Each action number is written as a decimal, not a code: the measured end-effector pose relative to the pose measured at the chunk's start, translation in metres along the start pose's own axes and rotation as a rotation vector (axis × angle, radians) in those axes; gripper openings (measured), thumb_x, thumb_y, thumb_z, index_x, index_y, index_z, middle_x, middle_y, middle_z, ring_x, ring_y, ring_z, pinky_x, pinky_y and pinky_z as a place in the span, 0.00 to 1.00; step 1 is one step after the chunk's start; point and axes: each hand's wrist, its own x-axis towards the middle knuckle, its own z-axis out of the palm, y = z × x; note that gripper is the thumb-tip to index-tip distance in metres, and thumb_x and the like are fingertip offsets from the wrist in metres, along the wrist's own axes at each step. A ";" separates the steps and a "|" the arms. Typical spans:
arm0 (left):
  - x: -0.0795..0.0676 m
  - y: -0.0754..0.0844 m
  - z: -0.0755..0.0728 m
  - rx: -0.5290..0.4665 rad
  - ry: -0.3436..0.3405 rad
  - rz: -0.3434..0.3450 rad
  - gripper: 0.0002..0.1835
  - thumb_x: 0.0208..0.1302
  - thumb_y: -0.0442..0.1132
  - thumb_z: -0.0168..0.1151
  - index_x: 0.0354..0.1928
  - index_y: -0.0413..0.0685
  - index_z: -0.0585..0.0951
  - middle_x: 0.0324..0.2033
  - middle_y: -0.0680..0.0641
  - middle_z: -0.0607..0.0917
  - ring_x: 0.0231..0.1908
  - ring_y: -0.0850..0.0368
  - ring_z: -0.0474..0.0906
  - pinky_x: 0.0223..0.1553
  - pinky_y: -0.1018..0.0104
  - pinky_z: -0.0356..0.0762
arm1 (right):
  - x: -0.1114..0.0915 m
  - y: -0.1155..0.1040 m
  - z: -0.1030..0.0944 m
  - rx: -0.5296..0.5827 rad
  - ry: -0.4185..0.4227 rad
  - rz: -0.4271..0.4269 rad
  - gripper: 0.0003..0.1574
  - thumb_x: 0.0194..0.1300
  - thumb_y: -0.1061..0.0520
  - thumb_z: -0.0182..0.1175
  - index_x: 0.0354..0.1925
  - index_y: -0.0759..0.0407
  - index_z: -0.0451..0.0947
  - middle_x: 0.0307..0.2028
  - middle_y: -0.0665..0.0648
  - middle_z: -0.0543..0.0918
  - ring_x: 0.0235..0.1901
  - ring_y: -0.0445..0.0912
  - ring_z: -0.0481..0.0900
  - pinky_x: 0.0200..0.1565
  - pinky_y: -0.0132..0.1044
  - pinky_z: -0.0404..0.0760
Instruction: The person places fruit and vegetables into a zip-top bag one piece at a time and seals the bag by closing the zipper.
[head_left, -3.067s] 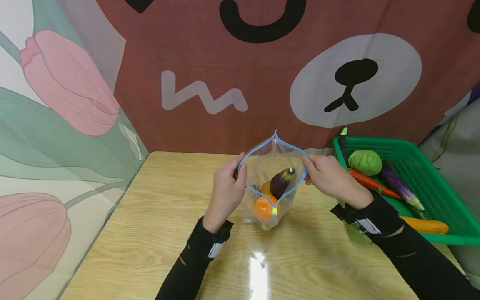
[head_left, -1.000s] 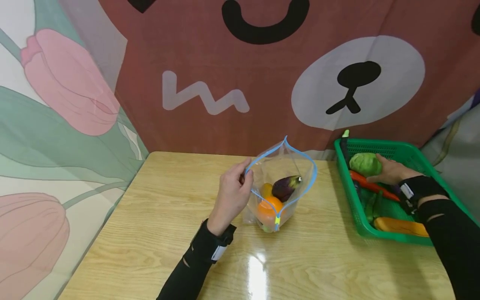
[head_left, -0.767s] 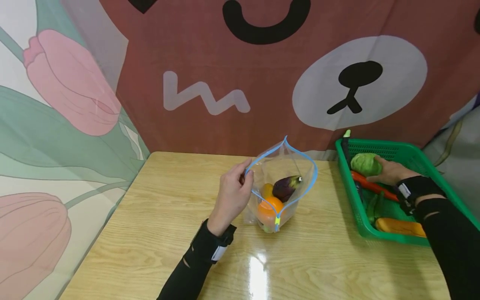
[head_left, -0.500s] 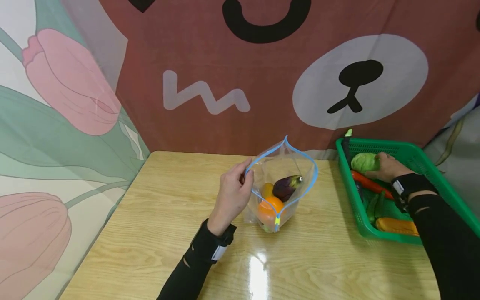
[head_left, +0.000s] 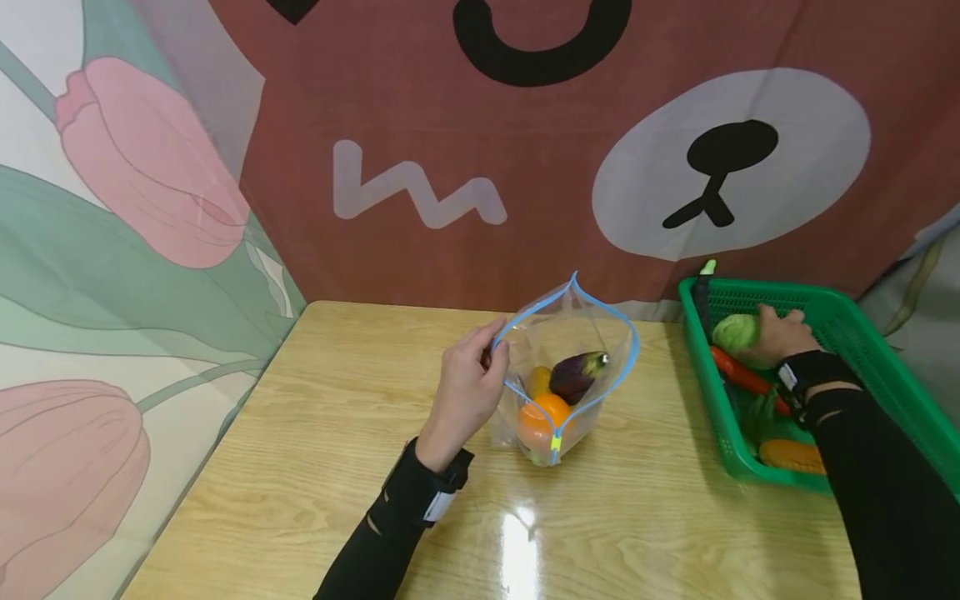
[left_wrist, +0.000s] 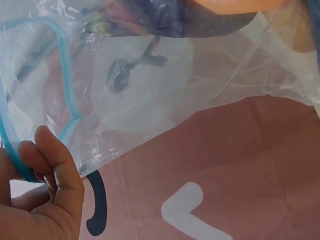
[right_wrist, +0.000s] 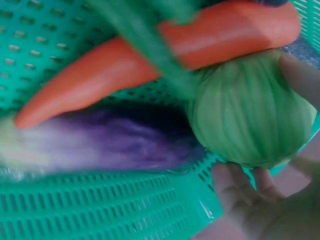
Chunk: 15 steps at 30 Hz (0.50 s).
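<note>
My left hand [head_left: 468, 379] pinches the blue-edged rim of a clear zip bag [head_left: 611, 396] between thumb and fingers, seen also in the left wrist view. The bag stands on the table with its mouth spread. Inside are a dark eggplant [head_left: 573, 379], an orange fruit [head_left: 551, 410] and a yellowish item [head_left: 538, 381] partly behind them. At right, my right hand [head_left: 783, 337] grips a green cabbage [head_left: 735, 333] in the green basket. The right wrist view shows the cabbage [right_wrist: 250, 112] between thumb and fingers, whose tips reach its side.
The green basket [head_left: 892, 375] also holds a long orange-red carrot-shaped vegetable [right_wrist: 95, 75], a purple-and-white eggplant [right_wrist: 115, 140], green vegetables [head_left: 761, 417] and an orange-yellow long vegetable [head_left: 791, 456]. A dark, green-tipped vegetable [head_left: 702, 292] leans over its back left corner. Printed cloth hangs behind the wooden table [head_left: 337, 417].
My right hand let go of the bag's right rim, went to the basket and took hold of the cabbage, its fingers curling further round it. My left hand kept its pinch on the bag.
</note>
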 end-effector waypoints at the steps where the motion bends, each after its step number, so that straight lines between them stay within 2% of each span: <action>1: 0.000 0.000 0.000 0.001 0.002 -0.001 0.17 0.67 0.31 0.53 0.56 0.31 0.76 0.19 0.52 0.69 0.17 0.61 0.62 0.19 0.71 0.61 | 0.000 0.002 0.001 -0.004 0.005 0.004 0.60 0.55 0.45 0.64 0.61 0.82 0.41 0.41 0.86 0.49 0.38 0.80 0.59 0.36 0.68 0.68; 9: 0.000 0.002 -0.002 0.004 -0.005 -0.007 0.18 0.68 0.32 0.53 0.57 0.34 0.76 0.20 0.51 0.70 0.16 0.61 0.61 0.18 0.71 0.60 | 0.006 0.008 0.008 0.024 0.012 -0.006 0.55 0.55 0.47 0.64 0.54 0.86 0.43 0.40 0.84 0.57 0.40 0.77 0.65 0.38 0.64 0.69; 15: -0.001 0.003 -0.002 -0.001 -0.009 -0.005 0.18 0.68 0.32 0.53 0.58 0.34 0.76 0.20 0.51 0.70 0.16 0.61 0.61 0.18 0.71 0.60 | 0.004 0.011 0.009 0.035 0.037 -0.014 0.57 0.53 0.43 0.65 0.53 0.85 0.45 0.39 0.83 0.60 0.40 0.75 0.66 0.38 0.64 0.69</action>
